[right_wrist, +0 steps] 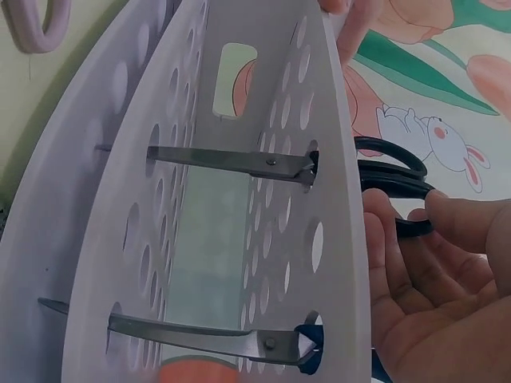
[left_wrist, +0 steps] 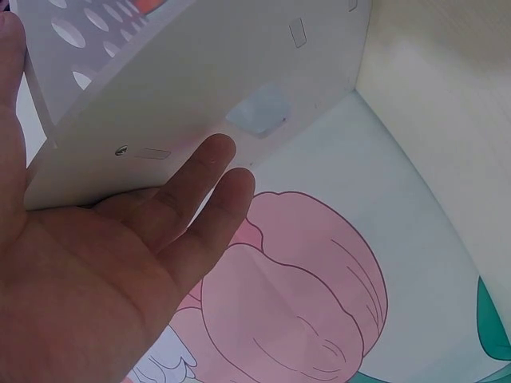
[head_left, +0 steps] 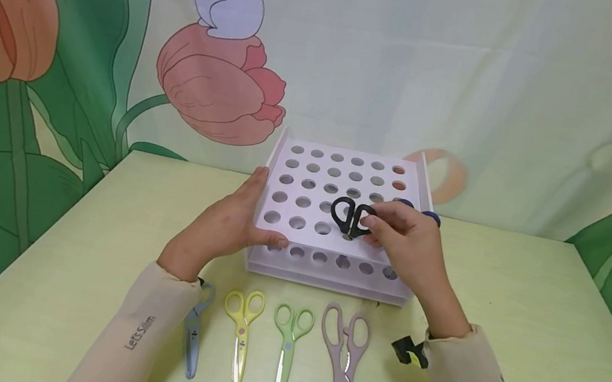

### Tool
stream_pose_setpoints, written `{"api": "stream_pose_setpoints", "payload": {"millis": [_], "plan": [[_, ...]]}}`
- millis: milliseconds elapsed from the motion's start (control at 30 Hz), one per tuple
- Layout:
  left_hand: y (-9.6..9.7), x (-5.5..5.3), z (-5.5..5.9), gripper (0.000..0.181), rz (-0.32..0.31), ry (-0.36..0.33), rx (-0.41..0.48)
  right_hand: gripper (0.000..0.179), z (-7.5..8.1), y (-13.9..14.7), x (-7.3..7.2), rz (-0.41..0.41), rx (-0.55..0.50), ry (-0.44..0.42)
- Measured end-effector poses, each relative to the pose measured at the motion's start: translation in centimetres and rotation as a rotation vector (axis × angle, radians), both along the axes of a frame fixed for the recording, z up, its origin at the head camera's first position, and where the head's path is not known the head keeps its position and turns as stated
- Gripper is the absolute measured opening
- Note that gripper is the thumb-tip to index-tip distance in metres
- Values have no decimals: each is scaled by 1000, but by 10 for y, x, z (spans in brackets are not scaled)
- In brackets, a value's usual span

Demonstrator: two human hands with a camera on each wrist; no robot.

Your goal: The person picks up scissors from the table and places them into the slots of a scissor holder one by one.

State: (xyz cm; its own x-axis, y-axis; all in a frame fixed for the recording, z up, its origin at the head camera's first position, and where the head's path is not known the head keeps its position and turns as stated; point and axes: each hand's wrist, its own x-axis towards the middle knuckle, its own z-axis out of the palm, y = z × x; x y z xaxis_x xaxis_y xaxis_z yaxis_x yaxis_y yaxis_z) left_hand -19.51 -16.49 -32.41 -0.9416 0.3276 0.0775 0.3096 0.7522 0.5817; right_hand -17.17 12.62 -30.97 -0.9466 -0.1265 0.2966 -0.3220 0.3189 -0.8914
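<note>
My left hand (head_left: 220, 222) rests against the left side of a white rack (head_left: 305, 237) with rows of round holes. Its fingers lie fairly straight along the side wall (left_wrist: 192, 104), and its thumb touches the front edge. With thumb and fingers, my right hand (head_left: 413, 234) pinches one handle loop of black-handled scissors (head_left: 349, 227). Their blades (right_wrist: 215, 159) pass down through holes in the rack's upper and lower boards, as the right wrist view shows. Dark blue-handled scissors (right_wrist: 207, 337) stand in another hole beside them, partly hidden behind my right hand in the head view.
In front of the rack lie blue scissors (head_left: 194, 337), partly behind the left sleeve, yellow scissors (head_left: 241, 337), green scissors (head_left: 286, 353) and larger mauve scissors (head_left: 343, 370). A curtain (head_left: 358, 62) printed with tulips and a rabbit hangs behind the pale yellow-green table (head_left: 528, 310).
</note>
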Motion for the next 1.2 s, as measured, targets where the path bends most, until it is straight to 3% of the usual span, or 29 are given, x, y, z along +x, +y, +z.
{"api": "stream_pose_setpoints", "payload": {"millis": [500,900,1067,1200], "plan": [[-1,0,5,132,6,-2,0,22,6,2,-1,25,32,-5],[0,0,4,132,5,-8,0,28,7,8,2,23,123,-2],[0,-1,2,132,7,-21,10,30,12,9,10,-11,131,-4],[0,-1,0,132,8,-23,8,33,21,8,21,-76,172,43]]}}
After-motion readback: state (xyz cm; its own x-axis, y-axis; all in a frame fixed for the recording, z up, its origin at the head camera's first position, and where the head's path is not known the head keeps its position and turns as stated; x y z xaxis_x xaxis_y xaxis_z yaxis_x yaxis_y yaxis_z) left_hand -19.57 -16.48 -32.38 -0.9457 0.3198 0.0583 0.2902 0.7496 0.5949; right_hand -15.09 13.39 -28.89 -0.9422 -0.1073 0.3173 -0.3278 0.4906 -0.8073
